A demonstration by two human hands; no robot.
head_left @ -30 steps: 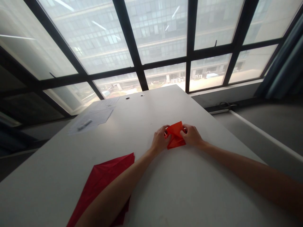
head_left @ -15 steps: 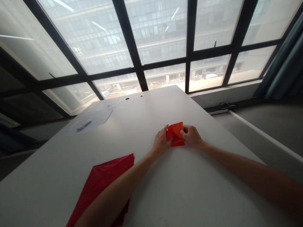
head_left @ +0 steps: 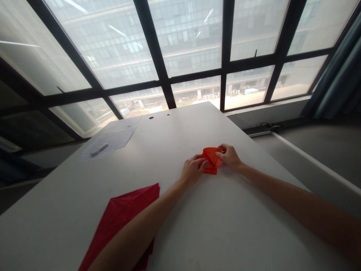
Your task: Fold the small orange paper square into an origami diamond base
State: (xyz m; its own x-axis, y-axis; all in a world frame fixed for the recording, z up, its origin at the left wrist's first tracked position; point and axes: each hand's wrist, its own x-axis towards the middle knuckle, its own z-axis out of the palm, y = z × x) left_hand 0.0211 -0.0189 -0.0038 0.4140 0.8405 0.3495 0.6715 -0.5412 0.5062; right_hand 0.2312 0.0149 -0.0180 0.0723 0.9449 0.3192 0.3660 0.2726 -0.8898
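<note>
A small piece of folded orange paper (head_left: 213,158) lies on the white table, its upper layer lifted and bulging. My left hand (head_left: 193,168) rests at its left edge, fingers and thumb on the paper, pressing it against the tabletop. At the upper right corner my right hand (head_left: 229,155) pinches a layer between thumb and fingers. The fold under the raised layer is partly hidden. Below my left forearm lies a larger folded red sheet (head_left: 121,214), partly covered by that arm.
The white table (head_left: 180,131) reaches to the windows. Papers (head_left: 120,135) with a grey pen-like object (head_left: 99,149) on them lie at the far left. Two round holes are set near the table's far edge. A blue curtain (head_left: 332,82) hangs at the right.
My right hand has pulled its corner of the orange paper slightly up and to the right, so the upper layer now bulges and slants. My left hand has shifted slightly, its fingers lower on the paper.
</note>
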